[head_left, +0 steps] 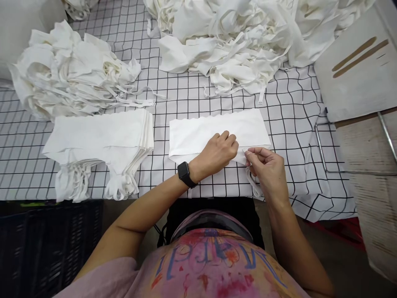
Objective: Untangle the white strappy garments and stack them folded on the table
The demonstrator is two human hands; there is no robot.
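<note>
Pressing down with the curled left hand (pixel 218 151) on the near edge of a folded white cloth piece (pixel 217 130), lying flat on a counter (pixel 297 124) draped in white, black-gridded fabric. Pinching a thin white strap (pixel 252 176) of that piece between thumb and fingertips of the right hand (pixel 268 167), just beside the left. Sitting left of the hands, a neat stack of folded pieces (pixel 102 138); behind it a loose heap (pixel 68 70), and beyond the hands a larger tangled heap (pixel 235 37). Showing right of the hands, a grey board (pixel 356 78) over a metal frame (pixel 322 153).
</note>
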